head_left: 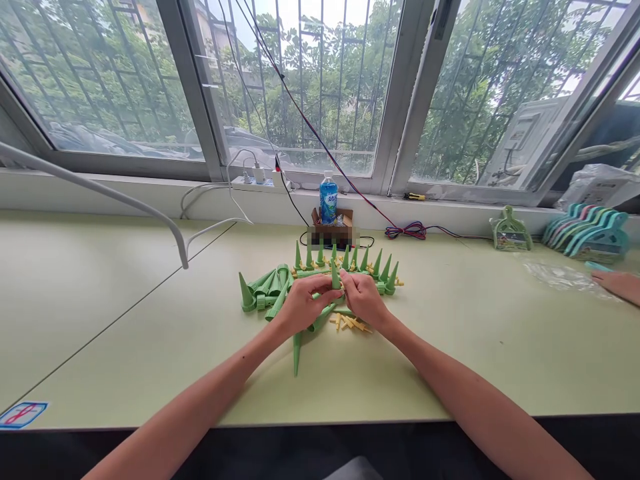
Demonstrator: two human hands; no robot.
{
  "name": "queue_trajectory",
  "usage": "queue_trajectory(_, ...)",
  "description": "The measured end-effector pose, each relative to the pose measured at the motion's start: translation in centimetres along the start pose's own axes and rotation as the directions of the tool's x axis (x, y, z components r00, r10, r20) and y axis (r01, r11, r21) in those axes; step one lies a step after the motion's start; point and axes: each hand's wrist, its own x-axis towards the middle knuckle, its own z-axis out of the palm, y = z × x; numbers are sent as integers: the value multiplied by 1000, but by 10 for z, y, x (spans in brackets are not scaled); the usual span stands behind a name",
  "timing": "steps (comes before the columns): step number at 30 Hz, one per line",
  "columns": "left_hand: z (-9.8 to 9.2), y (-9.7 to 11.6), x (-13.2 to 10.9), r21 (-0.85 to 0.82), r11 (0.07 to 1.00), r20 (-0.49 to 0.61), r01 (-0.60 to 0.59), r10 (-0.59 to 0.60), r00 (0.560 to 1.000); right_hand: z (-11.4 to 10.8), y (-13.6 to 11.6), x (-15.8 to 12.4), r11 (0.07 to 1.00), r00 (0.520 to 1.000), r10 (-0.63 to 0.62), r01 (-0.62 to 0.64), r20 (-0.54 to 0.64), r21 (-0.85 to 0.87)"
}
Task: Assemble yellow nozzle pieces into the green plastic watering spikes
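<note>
My left hand [311, 301] is closed around the base of a green plastic spike [335, 273], whose tip points up. Close against it, my right hand [366, 298] pinches at the spike's side, where a bit of a small yellow plastic piece shows between the fingers. Behind my hands, several green spikes [387, 269] stand upright in a curved row with yellow pieces at their bases. More green spikes [273, 283] lie heaped to the left of my left hand. A small pile of loose yellow pieces [351, 324] lies below my right hand.
A blue bottle [329, 200] stands in a small cardboard box [334, 233] by the window. Coiled cable [406, 230], a green dustpan set [510, 230] and stacked dustpans [585, 233] lie farther right. Another person's hand [617, 285] rests at the right edge. A white tube [125, 195] crosses the left side.
</note>
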Motion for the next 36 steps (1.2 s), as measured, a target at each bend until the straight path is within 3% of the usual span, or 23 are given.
queue_trajectory(6, -3, 3, 1, -277, 945, 147, 173, -137, 980, -4, 0, -2, 993, 995, -99, 100, 30, -55)
queue_trajectory(13, -8, 1, 2, -333, 902, 275, 274, -185, 943, -9, -3, -4, 965, 970, -225, 234, 88, -114)
queue_trajectory(17, -8, 1, 1, -312, 918, 262, 245, -164, 951, -9, -3, -4, 966, 969, -224, 234, 102, -107)
queue_trajectory(26, -3, 1, -1, -166, 982, 77, 90, -78, 994, -4, 2, -2, 980, 986, -162, 167, 49, -107)
queue_trajectory(36, -7, -1, 1, -300, 924, 236, 238, -169, 957, -8, -1, -2, 951, 966, -242, 256, 97, -176)
